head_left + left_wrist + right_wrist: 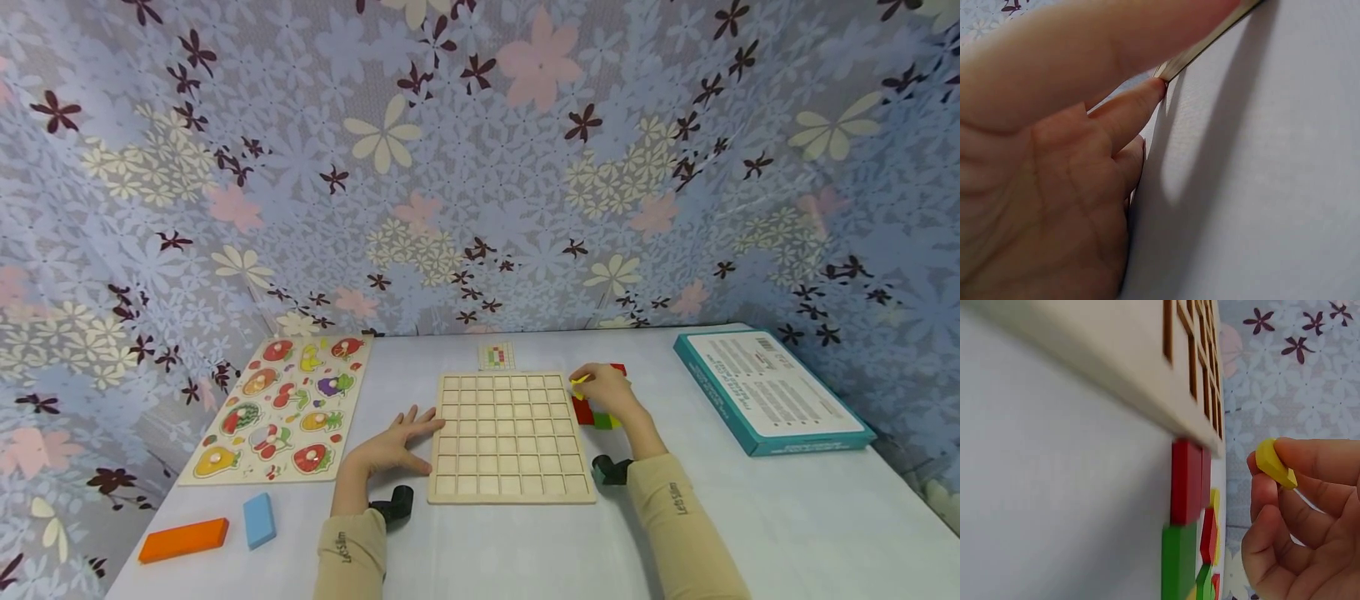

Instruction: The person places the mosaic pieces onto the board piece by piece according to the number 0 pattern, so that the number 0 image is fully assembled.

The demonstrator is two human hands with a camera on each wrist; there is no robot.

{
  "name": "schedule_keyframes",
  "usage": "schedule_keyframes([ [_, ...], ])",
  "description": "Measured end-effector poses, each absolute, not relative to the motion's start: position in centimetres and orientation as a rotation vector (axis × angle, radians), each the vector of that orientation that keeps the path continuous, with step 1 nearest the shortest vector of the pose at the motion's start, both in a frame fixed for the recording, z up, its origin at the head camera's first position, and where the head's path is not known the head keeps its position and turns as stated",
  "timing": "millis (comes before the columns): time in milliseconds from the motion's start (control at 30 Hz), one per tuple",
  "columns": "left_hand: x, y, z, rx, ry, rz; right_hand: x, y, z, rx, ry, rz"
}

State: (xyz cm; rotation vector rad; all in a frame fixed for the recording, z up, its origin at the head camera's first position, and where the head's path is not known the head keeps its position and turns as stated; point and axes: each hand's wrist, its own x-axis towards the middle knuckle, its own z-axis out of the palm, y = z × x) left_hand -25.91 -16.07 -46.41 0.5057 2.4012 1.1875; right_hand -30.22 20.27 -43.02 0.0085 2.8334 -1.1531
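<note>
While the right hand [609, 392] hangs just off the far right corner of the pale wooden grid board [510, 437], its thumb and fingertips pinch a small yellow wooden block [1275, 464], so that grip is narrow and holds the piece above the surface. In the head view the yellow piece shows only as a sliver at the fingertips, just beside the board's right edge.

Directly under that hand, against the board's right edge, lies a loose cluster of red, green and yellow blocks [1186, 506]; a red one touches a green one end to end.

The left hand [393, 446] lies flat on the white surface [787, 517] at the board's left edge, fingers straight and spread, holding nothing; its fingertips [1147, 94] meet the board's rim.

Just beyond the board's far edge sits a small coloured pattern card [497, 356]. Left of the board lies a wooden fruit peg puzzle [281, 408], and nearer the person than that puzzle lie a flat orange block [183, 540] and a light blue block [259, 520]. Well to the right of the board rests a teal-edged box [772, 392] with a printed white face. A floral cloth [480, 167] hangs behind the surface.
</note>
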Motion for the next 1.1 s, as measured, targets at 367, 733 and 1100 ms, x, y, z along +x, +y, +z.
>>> schedule_keyframes([
  [367, -26.0, -15.9, -46.2, 0.475, 2.401, 1.183, -30.3, 18.7, -43.0, -0.035, 2.779, -1.279],
  [733, -26.0, -15.8, -46.2, 0.469, 2.404, 1.200, -30.1, 16.3, -42.8, -0.060, 2.724, -1.385],
  [1100, -25.9, -15.8, -46.2, 0.446, 2.412, 1.172, -30.4, 14.4, -43.2, -0.121, 2.636, -1.436],
])
